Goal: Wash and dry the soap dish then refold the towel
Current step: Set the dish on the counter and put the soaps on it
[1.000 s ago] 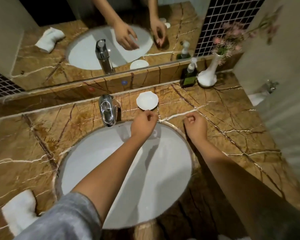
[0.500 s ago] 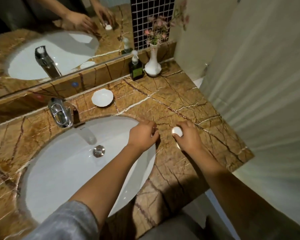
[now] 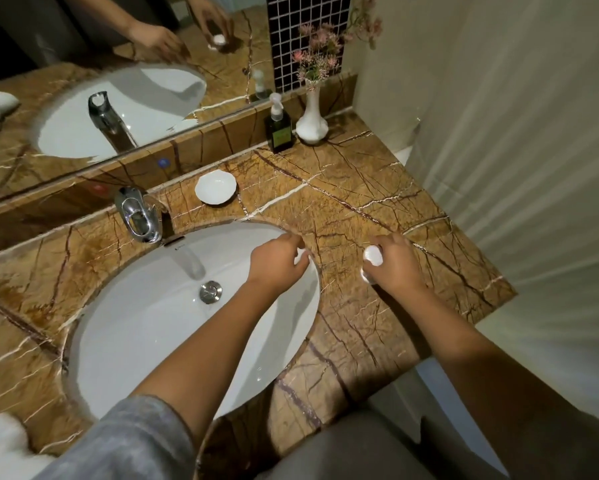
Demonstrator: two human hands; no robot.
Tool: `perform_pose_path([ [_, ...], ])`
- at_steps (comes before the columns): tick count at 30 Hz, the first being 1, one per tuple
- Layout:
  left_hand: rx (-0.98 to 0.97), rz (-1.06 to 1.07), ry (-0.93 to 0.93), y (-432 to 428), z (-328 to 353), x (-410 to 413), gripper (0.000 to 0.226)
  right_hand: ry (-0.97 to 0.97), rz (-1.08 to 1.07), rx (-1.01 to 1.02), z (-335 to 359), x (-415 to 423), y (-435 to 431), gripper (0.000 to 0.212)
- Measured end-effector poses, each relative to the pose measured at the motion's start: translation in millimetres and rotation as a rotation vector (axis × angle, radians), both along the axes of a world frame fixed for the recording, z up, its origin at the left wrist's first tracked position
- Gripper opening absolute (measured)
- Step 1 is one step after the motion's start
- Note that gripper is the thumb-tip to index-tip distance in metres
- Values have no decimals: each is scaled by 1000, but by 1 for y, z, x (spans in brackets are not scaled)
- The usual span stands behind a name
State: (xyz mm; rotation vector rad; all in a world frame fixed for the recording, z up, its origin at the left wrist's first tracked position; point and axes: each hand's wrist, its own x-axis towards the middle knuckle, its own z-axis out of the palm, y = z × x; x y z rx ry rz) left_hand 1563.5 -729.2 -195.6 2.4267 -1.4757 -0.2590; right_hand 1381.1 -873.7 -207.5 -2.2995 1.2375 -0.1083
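Since the frame half a second back, my right hand has lowered a little further onto the marble counter, with the small white soap bar now showing more clearly between thumb and fingers. Right hand: closed around the soap bar, low over the counter; whether the soap touches the stone I cannot tell. Left hand: loosely curled, holding nothing, over the right rim of the white basin. Soap dish: empty, upright on the counter, well beyond my left hand, just right of the chrome faucet. White towel: bunched on the counter near my left elbow, partly cut off by the frame edge. Pump bottle and white vase stand far beyond my right hand, side by side.
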Motion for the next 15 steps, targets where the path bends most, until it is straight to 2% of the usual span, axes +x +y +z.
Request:
perform_pose_path([
  [4,6,-16,-14,0,1,-3,28,93,34,33,-1,-24,14,53],
  [9,17,-59,-21,-7,4,-18,28,68,33,10,2,-28,24,47],
  [15,21,-85,-36,-7,5,-26,28,82,80,10,0,-19,22,49],
])
